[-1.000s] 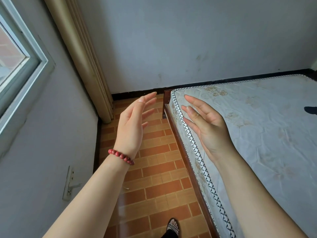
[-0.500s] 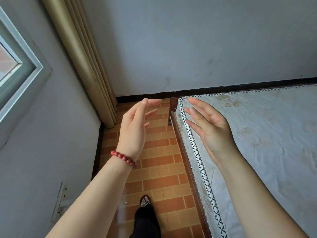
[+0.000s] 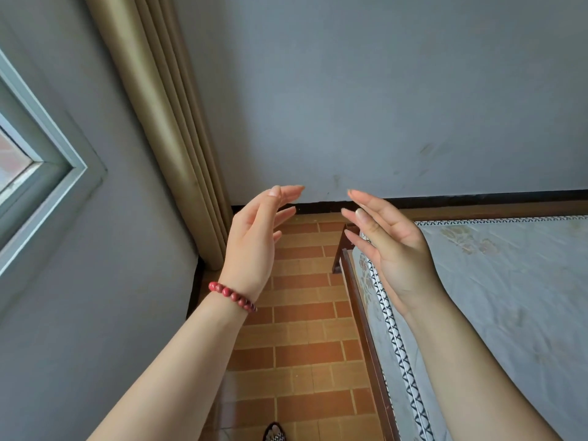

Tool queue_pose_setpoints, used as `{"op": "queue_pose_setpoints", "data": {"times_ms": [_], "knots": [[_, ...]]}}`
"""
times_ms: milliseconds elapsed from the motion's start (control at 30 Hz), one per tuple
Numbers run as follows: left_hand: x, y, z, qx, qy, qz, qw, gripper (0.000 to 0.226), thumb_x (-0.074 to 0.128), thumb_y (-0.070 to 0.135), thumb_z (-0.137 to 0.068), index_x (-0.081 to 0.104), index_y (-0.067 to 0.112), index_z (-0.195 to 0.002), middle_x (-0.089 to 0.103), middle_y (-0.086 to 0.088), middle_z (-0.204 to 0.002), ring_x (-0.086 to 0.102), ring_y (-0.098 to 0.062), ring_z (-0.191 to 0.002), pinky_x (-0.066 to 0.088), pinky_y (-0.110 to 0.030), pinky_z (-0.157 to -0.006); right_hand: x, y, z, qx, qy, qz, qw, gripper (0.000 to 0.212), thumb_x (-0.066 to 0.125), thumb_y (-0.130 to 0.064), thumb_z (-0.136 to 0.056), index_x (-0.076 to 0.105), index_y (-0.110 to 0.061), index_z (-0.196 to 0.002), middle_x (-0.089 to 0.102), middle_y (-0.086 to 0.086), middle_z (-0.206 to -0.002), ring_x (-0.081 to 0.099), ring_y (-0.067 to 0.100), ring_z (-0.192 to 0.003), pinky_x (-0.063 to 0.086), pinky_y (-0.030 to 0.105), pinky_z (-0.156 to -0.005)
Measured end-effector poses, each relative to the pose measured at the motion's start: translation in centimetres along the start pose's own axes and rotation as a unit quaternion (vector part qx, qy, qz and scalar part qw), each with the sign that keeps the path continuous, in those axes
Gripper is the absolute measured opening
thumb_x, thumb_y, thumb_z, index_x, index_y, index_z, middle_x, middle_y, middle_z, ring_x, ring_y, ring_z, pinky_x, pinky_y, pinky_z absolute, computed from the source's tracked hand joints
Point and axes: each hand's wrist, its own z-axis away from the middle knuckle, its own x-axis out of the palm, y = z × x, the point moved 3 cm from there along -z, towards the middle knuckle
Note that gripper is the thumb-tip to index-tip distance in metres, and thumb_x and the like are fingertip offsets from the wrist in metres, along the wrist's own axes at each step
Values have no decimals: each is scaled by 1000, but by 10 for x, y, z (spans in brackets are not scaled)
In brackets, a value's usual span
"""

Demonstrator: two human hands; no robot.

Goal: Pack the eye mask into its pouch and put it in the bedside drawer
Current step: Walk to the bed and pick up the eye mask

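Both of my hands are raised in front of me with palms facing each other and a gap between them. My left hand (image 3: 254, 240) has a red bead bracelet (image 3: 232, 296) on its wrist; its fingers are apart and it holds nothing. My right hand (image 3: 391, 249) is also empty with fingers spread, held over the corner of the bed. No eye mask, pouch or bedside drawer shows in the view.
A bare patterned mattress (image 3: 509, 297) on a dark wooden frame (image 3: 366, 329) fills the right side. A strip of orange tiled floor (image 3: 305, 361) runs between bed and left wall. A beige curtain (image 3: 171, 128) hangs in the corner; a window (image 3: 35, 167) is at left. My sandalled foot (image 3: 274, 432) is below.
The view has swung left and upward: more wall, less mattress, and the dark object on the mattress has left the frame. Both hands stay raised and empty, now slightly higher.
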Motion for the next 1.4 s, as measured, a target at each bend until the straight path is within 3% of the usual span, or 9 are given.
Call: {"op": "queue_pose_setpoints", "data": {"times_ms": [200, 367, 900, 1167, 1400], "knots": [[-7, -18, -61, -18, 0, -8, 1000, 35, 30, 43, -97, 63, 41, -109, 65, 15, -119, 60, -3, -109, 43, -45, -100, 10, 23, -60, 24, -5, -7, 1000, 42, 63, -34, -73, 65, -25, -114, 63, -8, -126, 57, 13, -121, 49, 33, -99], [7, -29, -123, -27, -1, -15, 1000, 36, 29, 43, -97, 62, 38, -113, 64, 13, -120, 59, -5, -111, 42, -47, -100, -1, 35, -124, 34, -2, -17, 999, 39, 63, -32, -73, 66, -25, -111, 65, -9, -123, 58, 14, -121, 49, 33, -99], [108, -38, -367, -6, 14, -9, 1000, 37, 32, 46, -92, 64, 40, -111, 67, 16, -115, 62, -1, -105, 44, -32, -88, -73, 37, -379, 23, -22, -13, 999, 39, 66, -37, -72, 68, -27, -109, 62, -7, -130, 57, 13, -121, 49, 35, -99], [120, -42, -447, -7, 12, -10, 1000, 39, 33, 49, -88, 65, 39, -108, 68, 16, -112, 63, -2, -104, 45, -36, -91, -76, 44, -465, 21, -20, -24, 999, 34, 65, -35, -72, 68, -28, -105, 63, -6, -127, 60, 14, -118, 49, 35, -98], [126, -54, -545, -10, 2, -8, 1000, 35, 33, 40, -97, 66, 35, -106, 69, 15, -109, 64, -1, -99, 46, -38, -94, -75, 55, -553, 7, 1, -8, 1000, 34, 63, -33, -75, 67, -26, -109, 63, -6, -128, 62, 12, -114, 52, 31, -93]]}}
